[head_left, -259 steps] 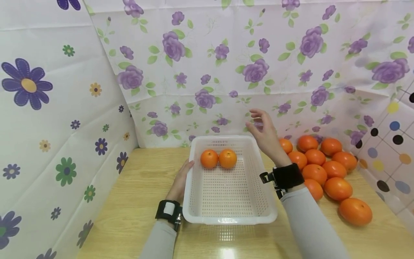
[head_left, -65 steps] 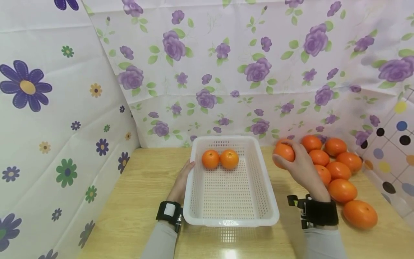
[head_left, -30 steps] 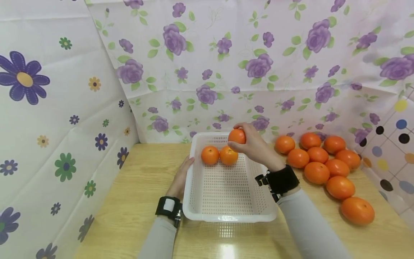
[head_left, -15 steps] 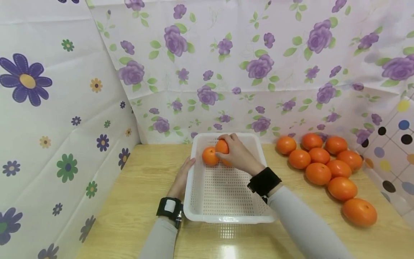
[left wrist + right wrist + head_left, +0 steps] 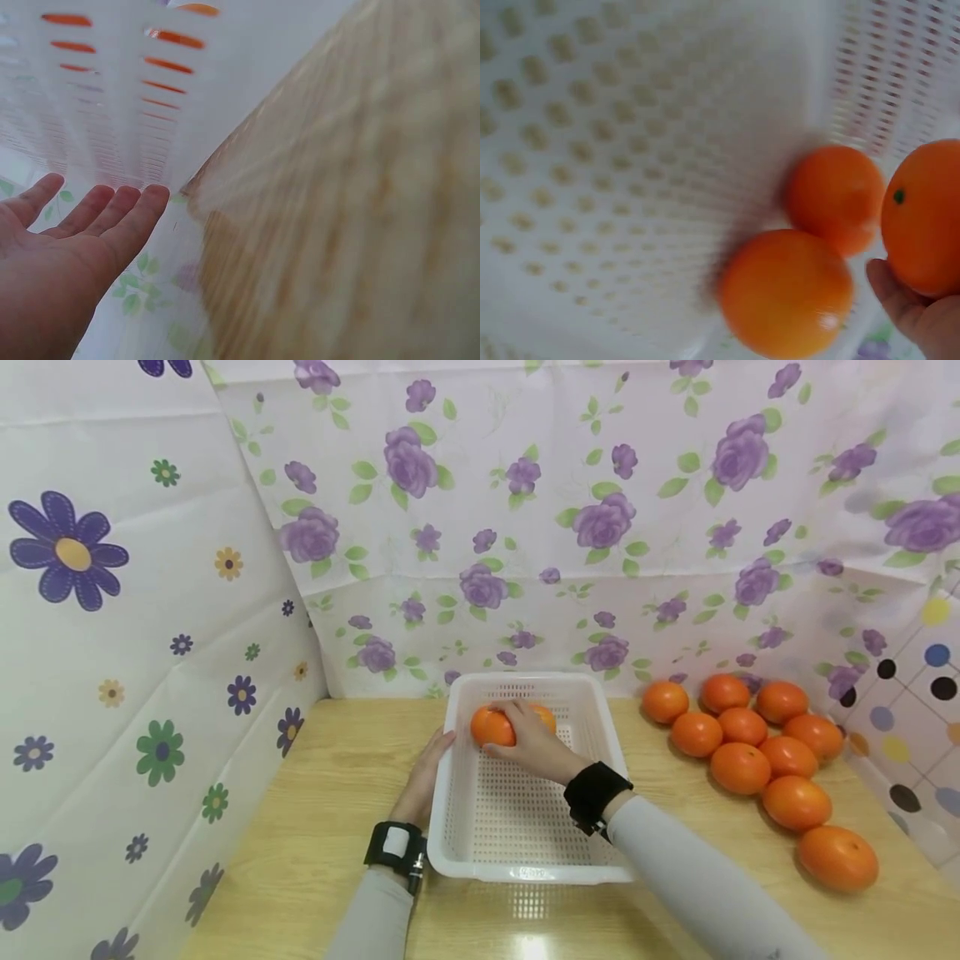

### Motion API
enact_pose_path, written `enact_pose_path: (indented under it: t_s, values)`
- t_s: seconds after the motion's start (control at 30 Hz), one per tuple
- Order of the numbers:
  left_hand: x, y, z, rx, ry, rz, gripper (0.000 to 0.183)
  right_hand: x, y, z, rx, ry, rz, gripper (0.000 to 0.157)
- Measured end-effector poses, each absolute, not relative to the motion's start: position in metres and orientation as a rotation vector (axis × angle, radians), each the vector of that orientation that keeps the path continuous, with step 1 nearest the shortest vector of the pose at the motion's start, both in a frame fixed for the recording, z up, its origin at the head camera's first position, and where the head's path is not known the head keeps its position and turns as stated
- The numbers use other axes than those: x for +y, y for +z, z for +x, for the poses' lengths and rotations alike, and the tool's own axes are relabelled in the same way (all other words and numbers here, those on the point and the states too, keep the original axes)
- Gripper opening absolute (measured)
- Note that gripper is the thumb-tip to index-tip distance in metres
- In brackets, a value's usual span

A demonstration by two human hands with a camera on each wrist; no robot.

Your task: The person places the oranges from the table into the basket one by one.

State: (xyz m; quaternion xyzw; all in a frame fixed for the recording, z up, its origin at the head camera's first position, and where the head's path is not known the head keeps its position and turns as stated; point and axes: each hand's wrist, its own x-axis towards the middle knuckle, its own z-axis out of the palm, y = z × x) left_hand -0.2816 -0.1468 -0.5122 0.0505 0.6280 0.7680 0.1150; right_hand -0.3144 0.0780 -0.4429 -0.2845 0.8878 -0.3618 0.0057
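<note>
My right hand (image 5: 529,743) grips an orange (image 5: 926,217) inside the white perforated plastic basket (image 5: 438,827). In the right wrist view its fingers (image 5: 900,304) support the fruit from below. Two more oranges, one larger in that view (image 5: 787,296) and one smaller (image 5: 836,199), lie in the basket side by side. From the head, the held orange overlaps one of them, and the hand partly covers the other orange (image 5: 544,718). My left hand (image 5: 422,781) lies along the basket's left side, fingers extended with their tips at its wall (image 5: 112,135).
Several loose oranges (image 5: 741,768) are grouped on the wooden table (image 5: 337,793) right of the basket, the nearest one (image 5: 837,858) a little apart. A flowered cloth (image 5: 517,527) hangs behind the table, with other patterned sheets at both sides.
My right hand took an orange from the group on the right, carried it left over the basket, and lowered it toward the two inside. My left hand stays at the basket's side.
</note>
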Motion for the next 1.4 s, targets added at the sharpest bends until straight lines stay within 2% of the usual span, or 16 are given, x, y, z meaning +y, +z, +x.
enact_pose_path:
  t_s: [0.2, 0.57, 0.97, 1.4]
  values:
    - [-0.146, -0.514, -0.282, 1.841, 2.272, 0.126, 0.072, 0.073, -0.453, -0.313, 2.812, -0.924, -1.029, 0.066]
    - [-0.146, -0.513, -0.281, 1.881, 2.244, 0.107, 0.074, 0.069, -0.459, -0.308, 2.76, -0.846, -1.126, 0.058]
    - [-0.144, -0.513, -0.283, 1.875, 2.247, 0.118, 0.073, 0.067, -0.471, -0.306, 2.822, -0.549, -1.323, 0.064]
    - [-0.144, -0.513, -0.283, 1.926, 2.228, 0.071, 0.08, 0.065, -0.468, -0.306, 2.809, -0.554, -1.29, 0.075]
